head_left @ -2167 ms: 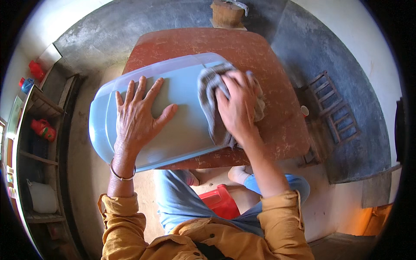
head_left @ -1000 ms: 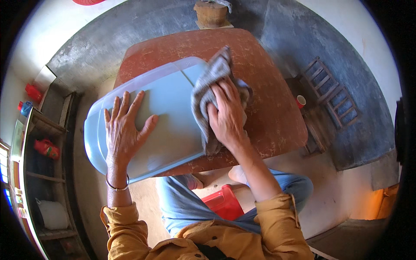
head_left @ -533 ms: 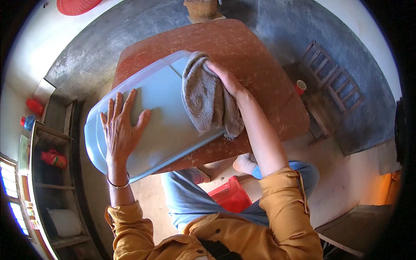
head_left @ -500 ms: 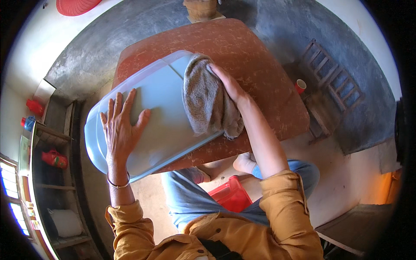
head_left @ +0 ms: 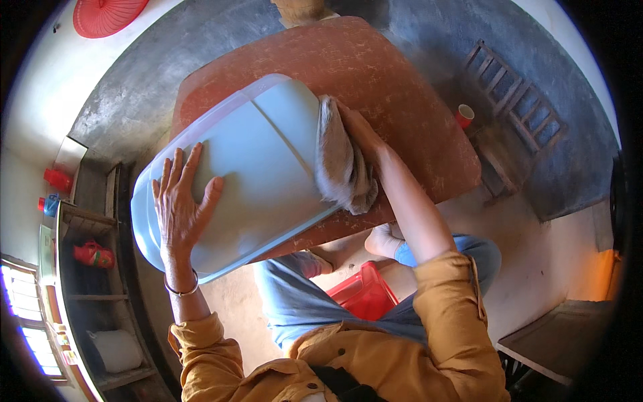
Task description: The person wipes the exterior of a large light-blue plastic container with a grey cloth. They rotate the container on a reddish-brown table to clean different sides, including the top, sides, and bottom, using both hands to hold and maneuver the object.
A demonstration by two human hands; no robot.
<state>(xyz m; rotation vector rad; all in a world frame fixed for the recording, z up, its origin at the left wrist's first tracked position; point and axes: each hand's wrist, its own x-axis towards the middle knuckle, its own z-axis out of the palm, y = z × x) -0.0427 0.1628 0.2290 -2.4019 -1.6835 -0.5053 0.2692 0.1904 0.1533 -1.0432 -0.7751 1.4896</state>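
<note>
A large pale-blue translucent plastic tub point(head_left: 268, 181) lies slanted across the left part of the brown table point(head_left: 429, 134), its near edge sticking out past the tabletop. My left hand point(head_left: 181, 201) rests flat on its left end, fingers spread. At the opposite end, my right hand point(head_left: 358, 130) holds a grey-brown cloth point(head_left: 341, 164) against the tub's right side. The cloth hangs down toward the table, and its folds partly hide my right fingers.
A red plastic item point(head_left: 365, 295) is on the floor between my legs. Beyond the table's right edge are a red cup point(head_left: 464, 115) and a wooden ladder-like frame point(head_left: 519, 100). Wooden shelves point(head_left: 97, 297) with a red bag-like item point(head_left: 94, 254) line the left.
My right hand and the cloth have shifted right, from the tub's top face to its right edge, uncovering more of that face. My left hand stays flat on the tub.
</note>
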